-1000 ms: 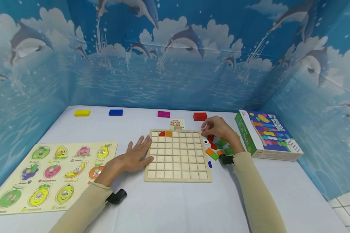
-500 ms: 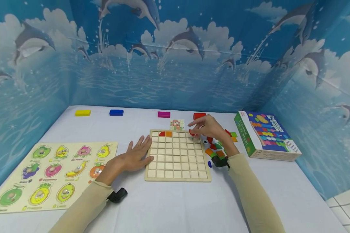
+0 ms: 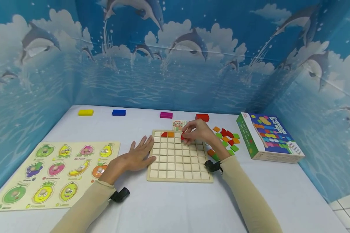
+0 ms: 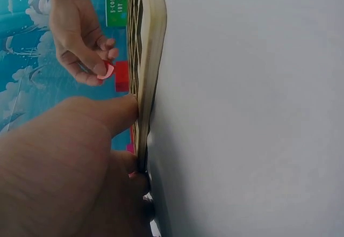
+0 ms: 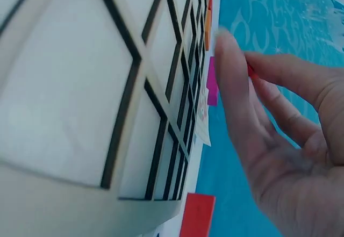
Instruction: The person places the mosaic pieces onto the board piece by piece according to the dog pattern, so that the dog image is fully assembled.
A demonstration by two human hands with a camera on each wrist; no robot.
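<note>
From the head camera, a small red tile is seen pinched in the right hand, the grip closed on it between thumb and fingertips, just above the upper rows of the wooden grid board. A red piece and an orange piece are already seated in the board's top row. The left hand is laid flat, fingers straight, on the white surface against the board's left edge. Loose coloured tiles are scattered to the right of the board.

From the left wrist camera, the tile is shown held by its edges at the fingertips of the right hand, clear of the board's rim. It is judged light, thin, stiff and smooth, so an edge pinch is best suited; a slack hold could let it slip.

From the right wrist camera, only a sliver of red is visible behind the thumb, with the empty cells of the board close below.
</note>
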